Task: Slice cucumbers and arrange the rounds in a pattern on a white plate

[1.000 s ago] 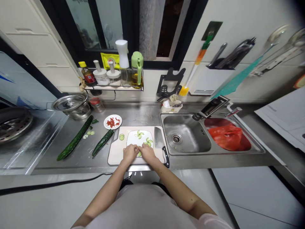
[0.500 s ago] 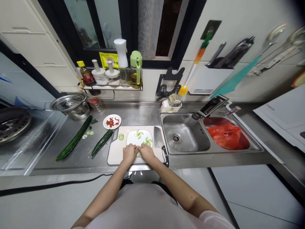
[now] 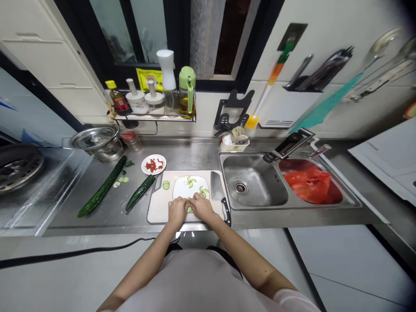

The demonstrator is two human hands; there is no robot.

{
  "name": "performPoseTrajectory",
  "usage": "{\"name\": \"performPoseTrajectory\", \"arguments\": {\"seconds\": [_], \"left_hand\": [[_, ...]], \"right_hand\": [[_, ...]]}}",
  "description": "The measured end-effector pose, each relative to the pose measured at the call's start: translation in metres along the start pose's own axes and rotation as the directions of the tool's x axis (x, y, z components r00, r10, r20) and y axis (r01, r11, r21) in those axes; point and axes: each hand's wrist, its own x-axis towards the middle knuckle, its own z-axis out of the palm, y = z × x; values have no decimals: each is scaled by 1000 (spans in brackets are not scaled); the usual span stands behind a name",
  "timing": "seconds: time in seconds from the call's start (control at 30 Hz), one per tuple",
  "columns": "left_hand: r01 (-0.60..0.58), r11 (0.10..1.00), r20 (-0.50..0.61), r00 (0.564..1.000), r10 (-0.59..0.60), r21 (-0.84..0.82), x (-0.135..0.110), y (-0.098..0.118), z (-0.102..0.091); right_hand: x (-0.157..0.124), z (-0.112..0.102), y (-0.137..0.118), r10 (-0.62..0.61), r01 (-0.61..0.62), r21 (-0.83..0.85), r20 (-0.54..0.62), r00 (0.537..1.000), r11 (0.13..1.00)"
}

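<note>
Okay, left hand and right hand meet at the near edge of the square white plate, fingers bunched narrow; can't tell if anything's pinched. Thin cucumber slices show on the plate between them, others beyond. Probably light, wet, slippery, bendy, easily torn; best held by the rind. Kitchen knife lies right of plate.
</note>
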Motion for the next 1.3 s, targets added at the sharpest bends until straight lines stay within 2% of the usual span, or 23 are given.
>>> {"name": "performPoseTrajectory", "arguments": {"seconds": [0.23, 0.77, 1.0, 1.17, 1.3], "left_hand": [[-21, 1000, -32, 999, 20, -5, -2, 0, 1], [-48, 998, -8, 999, 48, 34, -9, 3, -6], [-25, 998, 0, 1000, 25, -56, -11, 0, -5], [26, 979, -51, 998, -37, -202, -2, -13, -11], [98, 961, -124, 983, -134, -260, 9, -38, -21]], "right_hand": [[-1, 3, 1, 16, -16, 4, 25, 1000, 1000], [-8, 6, -8, 44, -43, -59, 9, 999, 997], [-9, 7, -9, 35, -34, -63, 12, 999, 997], [-11, -3, -9, 53, -55, -29, -53, 997, 998], [-16, -16, 1, 119, -111, 60, -144, 982, 992]]}}
